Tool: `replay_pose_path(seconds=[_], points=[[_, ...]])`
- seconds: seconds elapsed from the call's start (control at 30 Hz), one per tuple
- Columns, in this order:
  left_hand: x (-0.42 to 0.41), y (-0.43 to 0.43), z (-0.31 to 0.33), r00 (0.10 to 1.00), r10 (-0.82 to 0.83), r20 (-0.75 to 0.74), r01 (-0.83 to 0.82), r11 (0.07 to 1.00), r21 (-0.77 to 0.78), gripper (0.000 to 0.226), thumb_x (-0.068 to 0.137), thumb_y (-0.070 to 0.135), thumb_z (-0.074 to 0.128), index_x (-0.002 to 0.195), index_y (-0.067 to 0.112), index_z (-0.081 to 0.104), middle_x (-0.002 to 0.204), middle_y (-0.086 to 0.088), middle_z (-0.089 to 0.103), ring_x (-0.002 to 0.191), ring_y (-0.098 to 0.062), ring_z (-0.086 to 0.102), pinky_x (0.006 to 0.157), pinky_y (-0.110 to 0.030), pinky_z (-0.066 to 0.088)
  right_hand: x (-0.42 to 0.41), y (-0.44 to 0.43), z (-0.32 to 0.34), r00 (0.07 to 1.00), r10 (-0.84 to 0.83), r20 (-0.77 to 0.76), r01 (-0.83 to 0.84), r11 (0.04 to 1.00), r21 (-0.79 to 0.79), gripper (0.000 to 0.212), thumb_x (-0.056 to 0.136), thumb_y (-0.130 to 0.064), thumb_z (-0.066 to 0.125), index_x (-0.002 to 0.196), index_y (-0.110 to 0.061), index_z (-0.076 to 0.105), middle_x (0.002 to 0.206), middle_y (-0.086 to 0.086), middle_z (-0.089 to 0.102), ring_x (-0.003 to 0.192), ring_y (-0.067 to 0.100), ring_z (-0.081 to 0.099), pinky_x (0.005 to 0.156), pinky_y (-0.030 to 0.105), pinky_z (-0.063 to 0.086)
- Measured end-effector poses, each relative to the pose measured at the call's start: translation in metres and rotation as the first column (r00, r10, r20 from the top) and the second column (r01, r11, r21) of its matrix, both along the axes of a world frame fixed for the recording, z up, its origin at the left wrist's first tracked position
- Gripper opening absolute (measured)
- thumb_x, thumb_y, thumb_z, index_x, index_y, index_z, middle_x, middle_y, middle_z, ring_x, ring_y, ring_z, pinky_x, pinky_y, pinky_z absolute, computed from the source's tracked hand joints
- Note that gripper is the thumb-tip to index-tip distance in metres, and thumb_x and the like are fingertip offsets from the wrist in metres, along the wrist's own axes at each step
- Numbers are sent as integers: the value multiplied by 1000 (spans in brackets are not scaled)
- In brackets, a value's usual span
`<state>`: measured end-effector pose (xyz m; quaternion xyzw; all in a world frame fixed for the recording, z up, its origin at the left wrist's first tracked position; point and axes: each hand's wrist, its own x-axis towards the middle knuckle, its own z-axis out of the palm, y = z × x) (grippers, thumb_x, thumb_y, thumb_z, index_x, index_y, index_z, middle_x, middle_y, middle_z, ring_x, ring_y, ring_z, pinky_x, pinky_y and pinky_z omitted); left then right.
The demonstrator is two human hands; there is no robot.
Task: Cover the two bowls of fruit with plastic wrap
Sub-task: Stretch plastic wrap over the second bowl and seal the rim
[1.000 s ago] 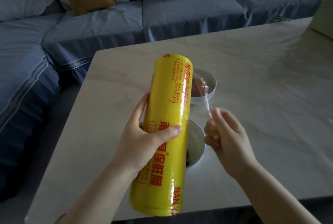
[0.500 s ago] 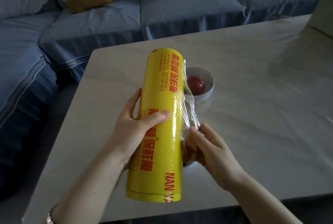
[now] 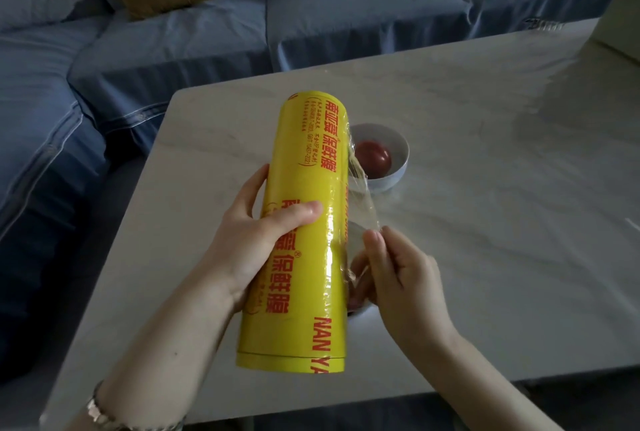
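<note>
The left hand (image 3: pixel 256 240) grips the yellow roll (image 3: pixel 304 188) above the desk (image 3: pixel 502 240), bracing it so the right hand (image 3: pixel 398 278), pinching the loose film edge (image 3: pixel 363 202), can peel. The far bowl (image 3: pixel 400 150) waits uncovered just beyond; the near bowl (image 3: pixel 358 311) is mostly hidden underneath.

1. Everything is seen from a single wide-angle camera worn on my head.
2. It faces forward and steeply down onto the marble table (image 3: pixel 502 222), which fills the middle and right of the frame.
3. It sits close: my left hand (image 3: pixel 249 243) gripping the yellow plastic wrap roll (image 3: pixel 304 160) and my right hand (image 3: pixel 401 278) pinching its loose film (image 3: pixel 363 202) loom large at lower centre.
4. Farthest off, the blue sofa (image 3: pixel 180 46) runs along the top and left edges.
</note>
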<state>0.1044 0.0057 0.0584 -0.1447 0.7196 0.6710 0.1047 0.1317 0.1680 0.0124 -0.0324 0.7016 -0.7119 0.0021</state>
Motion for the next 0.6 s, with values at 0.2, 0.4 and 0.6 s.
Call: replay_pose_path(seconds=[0.2,0.4,0.6], points=[[3,5,1,999,48,-17,-49,996,-71,101,48,38,86,134,45,35,105,1,68,78,-21,72,61,-35,59,-12,10,-4,996,67,54,-70,996,54,36,84,-34,49,60,-7,45,40,0,47,30,9,44,32,17,37],[0,1,-1,997,71,-16,-71,997,-9,94,52,25,83,135,35,41,101,-2,70,71,-17,72,50,-25,54,5,14,-27,880,444,168,-301,796,-524,37,55,-41,83,72,-14,65,65,3,65,61,12,62,58,20,52],[-1,-1,-4,997,71,4,-71,997,-3,94,53,29,82,136,37,39,103,-2,69,73,-18,73,51,-26,55,10,-2,-29,970,221,105,-158,893,-421,53,68,-59,64,84,-13,44,61,-9,60,56,5,56,57,17,49]])
